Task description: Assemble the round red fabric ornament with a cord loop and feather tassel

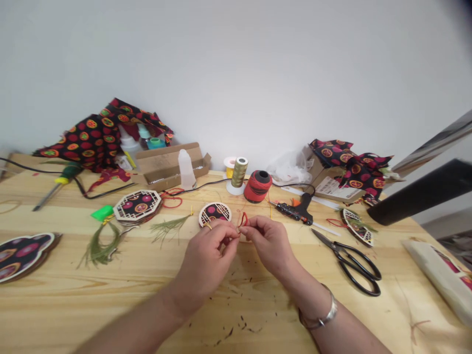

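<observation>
- Grip check: my left hand (206, 255) and right hand (269, 243) are both pinched, thumb to forefinger, on the same red cord (243, 219). The other fingers are curled in loosely.
- The cord sits between my fingertips, just above the middle of the wooden table (110, 305), with a small loop sticking up between the two pinches.
- The round ornament (215, 214) lies just past my left fingertips. Can't tell if I'm actually touching it.
- What could go wrong, imo:
  - the cord is thin and slick-looking, so a lazy pinch could let the loop slip open
  - tugging unevenly could drag the ornament across the table
  - the scissors (350, 258) lie open near my right forearm, so a careless sweep could catch the blades
  - the glue gun (297, 209) has its nozzle pointing my way, and I can't tell if it's hot
- Head count:
  - hands on the cord: two
  - thread spools behind: three, namely the yellow spool (229, 167), olive spool (239, 172) and red spool (257, 186)
  - green tassels (99, 246) lying loose to my left: two
  - scissors: one pair
  - glue gun: one
  - spare red cord loop (172, 200) by the octagonal ornament stack (137, 206): one
</observation>
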The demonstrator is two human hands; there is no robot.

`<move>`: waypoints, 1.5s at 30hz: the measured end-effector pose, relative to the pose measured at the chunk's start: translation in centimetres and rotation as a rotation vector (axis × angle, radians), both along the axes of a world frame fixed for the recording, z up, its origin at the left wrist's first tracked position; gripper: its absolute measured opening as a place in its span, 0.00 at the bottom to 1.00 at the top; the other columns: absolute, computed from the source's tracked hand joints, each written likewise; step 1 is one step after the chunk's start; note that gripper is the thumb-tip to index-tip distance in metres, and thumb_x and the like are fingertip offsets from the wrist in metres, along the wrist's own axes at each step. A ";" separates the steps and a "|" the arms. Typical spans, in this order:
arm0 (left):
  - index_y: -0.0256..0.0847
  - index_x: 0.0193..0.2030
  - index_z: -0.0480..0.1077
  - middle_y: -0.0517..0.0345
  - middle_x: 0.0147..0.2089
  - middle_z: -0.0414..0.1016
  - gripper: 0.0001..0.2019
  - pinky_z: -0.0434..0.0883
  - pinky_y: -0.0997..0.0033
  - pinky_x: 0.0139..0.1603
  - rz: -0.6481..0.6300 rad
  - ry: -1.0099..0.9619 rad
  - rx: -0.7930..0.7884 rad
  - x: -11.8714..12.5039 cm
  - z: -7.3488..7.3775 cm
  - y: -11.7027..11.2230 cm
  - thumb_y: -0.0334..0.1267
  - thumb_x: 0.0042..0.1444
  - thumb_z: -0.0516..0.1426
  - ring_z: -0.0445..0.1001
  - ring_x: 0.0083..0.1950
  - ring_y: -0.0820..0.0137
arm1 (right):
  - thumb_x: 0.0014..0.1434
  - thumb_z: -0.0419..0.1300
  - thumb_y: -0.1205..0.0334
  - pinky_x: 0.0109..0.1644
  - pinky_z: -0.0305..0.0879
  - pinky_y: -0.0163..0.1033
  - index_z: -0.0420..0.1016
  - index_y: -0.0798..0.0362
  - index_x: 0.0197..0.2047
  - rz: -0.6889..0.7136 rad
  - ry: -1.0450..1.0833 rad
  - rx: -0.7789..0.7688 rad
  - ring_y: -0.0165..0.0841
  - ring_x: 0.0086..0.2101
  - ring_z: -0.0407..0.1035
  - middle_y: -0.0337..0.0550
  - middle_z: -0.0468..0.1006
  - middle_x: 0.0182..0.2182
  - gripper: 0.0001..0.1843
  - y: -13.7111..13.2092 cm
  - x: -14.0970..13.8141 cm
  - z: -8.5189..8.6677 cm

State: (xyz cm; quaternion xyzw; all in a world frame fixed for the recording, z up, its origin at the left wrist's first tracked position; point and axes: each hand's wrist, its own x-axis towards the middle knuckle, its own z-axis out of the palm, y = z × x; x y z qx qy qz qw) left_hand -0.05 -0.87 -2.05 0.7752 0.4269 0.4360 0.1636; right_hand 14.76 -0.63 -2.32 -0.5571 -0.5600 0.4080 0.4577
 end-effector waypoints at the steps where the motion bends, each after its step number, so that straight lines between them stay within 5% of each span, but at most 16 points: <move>1: 0.39 0.30 0.70 0.57 0.32 0.75 0.06 0.69 0.74 0.33 0.001 0.015 0.009 0.0 0.0 0.0 0.25 0.51 0.55 0.75 0.37 0.69 | 0.50 0.59 0.62 0.30 0.57 0.33 0.70 0.54 0.23 0.004 0.010 -0.007 0.27 0.24 0.60 0.36 0.69 0.20 0.07 0.0 0.0 0.0; 26: 0.33 0.38 0.72 0.45 0.40 0.77 0.11 0.71 0.65 0.44 0.036 0.169 0.194 0.0 -0.3 -0.2 0.24 0.52 0.51 0.75 0.41 0.65 | 0.47 0.58 0.66 0.32 0.64 0.33 0.74 0.54 0.27 0.007 0.135 -0.064 0.28 0.24 0.66 0.37 0.73 0.21 0.04 -0.1 -0.3 0.3; 35: 0.34 0.46 0.71 0.47 0.43 0.78 0.13 0.72 0.66 0.42 0.118 0.035 -0.088 -0.3 0.7 -0.2 0.34 0.56 0.51 0.76 0.40 0.64 | 0.47 0.58 0.66 0.31 0.65 0.34 0.75 0.54 0.28 0.005 0.137 -0.069 0.29 0.24 0.67 0.37 0.74 0.21 0.05 -0.1 -0.3 0.1; 45: 0.42 0.45 0.75 0.56 0.41 0.81 0.13 0.72 0.68 0.42 0.029 0.018 -0.317 -0.2 0.2 -0.1 0.34 0.56 0.53 0.78 0.39 0.67 | 0.50 0.57 0.67 0.35 0.68 0.36 0.77 0.53 0.29 0.046 0.070 -0.019 0.31 0.28 0.71 0.40 0.78 0.26 0.07 -0.3 -0.4 -0.1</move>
